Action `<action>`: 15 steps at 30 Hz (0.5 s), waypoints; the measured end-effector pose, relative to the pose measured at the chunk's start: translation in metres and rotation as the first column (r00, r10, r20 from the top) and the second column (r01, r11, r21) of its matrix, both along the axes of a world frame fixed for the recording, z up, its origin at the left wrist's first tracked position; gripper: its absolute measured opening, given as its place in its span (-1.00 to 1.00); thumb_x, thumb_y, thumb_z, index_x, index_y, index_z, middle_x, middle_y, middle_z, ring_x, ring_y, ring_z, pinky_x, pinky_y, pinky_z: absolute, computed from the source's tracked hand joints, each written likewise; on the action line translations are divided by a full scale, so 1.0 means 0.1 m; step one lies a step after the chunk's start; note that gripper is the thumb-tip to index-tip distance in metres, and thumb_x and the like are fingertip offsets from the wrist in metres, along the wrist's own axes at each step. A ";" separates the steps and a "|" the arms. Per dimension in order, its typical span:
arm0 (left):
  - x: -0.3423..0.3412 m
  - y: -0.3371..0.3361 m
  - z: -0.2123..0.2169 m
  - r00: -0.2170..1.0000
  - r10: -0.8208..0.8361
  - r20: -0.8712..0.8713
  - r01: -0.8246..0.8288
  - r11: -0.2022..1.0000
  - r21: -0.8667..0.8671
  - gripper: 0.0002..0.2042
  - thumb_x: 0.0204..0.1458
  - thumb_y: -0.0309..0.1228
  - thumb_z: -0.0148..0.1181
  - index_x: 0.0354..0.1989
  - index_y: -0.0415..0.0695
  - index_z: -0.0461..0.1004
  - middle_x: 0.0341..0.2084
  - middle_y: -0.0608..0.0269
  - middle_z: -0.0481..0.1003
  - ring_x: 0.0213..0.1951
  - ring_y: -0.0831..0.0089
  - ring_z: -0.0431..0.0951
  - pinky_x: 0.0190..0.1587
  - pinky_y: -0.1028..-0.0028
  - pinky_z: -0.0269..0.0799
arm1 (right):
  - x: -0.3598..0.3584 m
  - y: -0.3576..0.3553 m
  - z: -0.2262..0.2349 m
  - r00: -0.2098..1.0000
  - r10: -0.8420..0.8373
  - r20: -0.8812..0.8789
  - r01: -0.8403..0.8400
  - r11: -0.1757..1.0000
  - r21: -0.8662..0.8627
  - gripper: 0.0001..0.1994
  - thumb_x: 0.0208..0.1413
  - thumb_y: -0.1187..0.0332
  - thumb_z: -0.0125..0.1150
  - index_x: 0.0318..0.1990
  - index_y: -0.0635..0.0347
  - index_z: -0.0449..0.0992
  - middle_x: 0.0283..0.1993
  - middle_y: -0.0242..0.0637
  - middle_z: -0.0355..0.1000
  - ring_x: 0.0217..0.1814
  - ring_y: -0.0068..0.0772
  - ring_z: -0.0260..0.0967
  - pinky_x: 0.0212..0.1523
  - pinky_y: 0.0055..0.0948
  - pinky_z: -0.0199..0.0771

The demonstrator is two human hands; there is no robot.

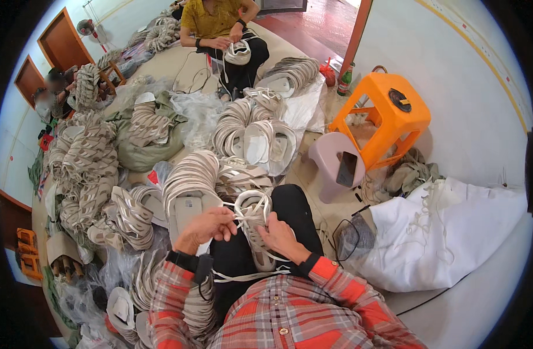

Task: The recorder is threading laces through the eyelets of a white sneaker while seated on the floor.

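Note:
A beige and white shoe upper (260, 252) lies on my lap, over my black trousers, with its opening facing away from me. White shoelace (238, 216) runs across its top. My left hand (211, 224) is closed at the upper's left side, pinching the lace between thumb and fingers. On the other side my right hand (283, 237) grips the edge of the upper, its fingertips near the lace holes. Loose lace ends (237, 278) trail across my lap below the toe. What lies under my right fingers is partly hidden.
Nested stacks of similar uppers (190, 174) crowd the floor ahead and left. To the right stand a mauve stool (324, 152) with a phone (347, 168), an orange stool (388, 87) and a white sack (435, 244). Opposite, a person in a yellow shirt (211, 23) handles another upper.

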State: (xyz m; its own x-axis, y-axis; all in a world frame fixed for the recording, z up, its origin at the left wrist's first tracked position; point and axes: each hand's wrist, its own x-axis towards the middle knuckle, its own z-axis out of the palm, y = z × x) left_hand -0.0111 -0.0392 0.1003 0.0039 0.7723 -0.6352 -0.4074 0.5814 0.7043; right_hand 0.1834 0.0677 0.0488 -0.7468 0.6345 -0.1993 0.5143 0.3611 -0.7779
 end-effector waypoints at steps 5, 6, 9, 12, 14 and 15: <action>0.22 -0.14 -0.16 0.936 0.167 0.310 -0.187 0.982 0.035 -0.82 0.10 -0.34 -0.08 -0.42 -0.18 0.38 -0.60 0.17 0.46 -0.72 0.54 0.36 -0.78 0.66 0.11 | -0.01 0.02 -0.16 1.000 0.005 -0.016 -0.003 0.997 0.080 -0.78 -0.09 0.40 0.10 -0.35 0.34 0.26 -0.54 0.07 0.38 -0.43 0.17 0.38 -0.42 -0.07 0.37; 0.25 -0.16 -0.19 0.934 0.171 0.315 -0.194 0.980 0.042 -0.82 0.10 -0.34 -0.08 -0.42 -0.18 0.38 -0.60 0.17 0.46 -0.72 0.54 0.36 -0.78 0.66 0.11 | 0.02 0.06 -0.17 0.999 0.047 -0.024 -0.044 0.991 0.127 -0.82 -0.11 0.42 0.07 -0.38 0.35 0.29 -0.55 0.08 0.37 -0.43 0.17 0.37 -0.42 -0.06 0.37; 0.33 -0.26 -0.25 0.832 0.180 0.525 -0.240 0.970 0.048 -0.83 0.09 -0.37 -0.10 -0.42 -0.20 0.35 -0.63 0.19 0.41 -0.75 0.55 0.27 -0.78 0.66 0.08 | 0.13 0.25 -0.10 0.969 0.233 0.086 -0.247 0.940 0.234 -0.86 -0.15 0.43 0.06 -0.48 0.37 0.35 -0.54 0.09 0.37 -0.42 0.15 0.38 -0.41 -0.07 0.37; 0.32 -0.39 -0.25 0.778 0.180 0.602 -0.368 0.907 0.205 -0.90 0.07 -0.42 -0.05 -0.42 -0.16 0.34 -0.63 0.28 0.38 -0.69 0.57 0.28 -0.71 0.64 0.13 | 0.20 0.41 0.23 0.892 0.351 0.287 -0.432 0.850 0.302 -0.87 -0.17 0.43 0.07 -0.57 0.33 0.44 -0.50 0.03 0.40 -0.38 0.07 0.39 -0.37 -0.10 0.36; 0.17 -0.55 -0.11 0.469 0.353 0.809 -0.759 0.630 0.165 -0.96 0.04 -0.50 -0.03 -0.43 -0.15 0.28 -0.64 0.34 0.27 -0.63 0.61 0.24 -0.60 0.64 0.16 | 0.27 0.59 0.40 0.728 0.601 0.329 -0.640 0.768 0.014 -0.88 -0.16 0.40 0.12 -0.50 0.26 0.50 -0.42 -0.08 0.43 -0.30 -0.02 0.37 -0.29 -0.20 0.35; 0.04 -0.68 -0.02 0.435 0.360 0.825 -0.842 0.488 0.231 -0.96 0.03 -0.54 -0.04 -0.42 -0.15 0.25 -0.63 0.36 0.24 -0.62 0.61 0.21 -0.55 0.64 0.16 | 0.29 0.63 0.58 0.674 0.693 0.256 -0.719 0.695 0.013 -0.87 -0.17 0.35 0.19 -0.48 0.22 0.52 -0.37 -0.19 0.41 -0.25 -0.14 0.31 -0.21 -0.32 0.31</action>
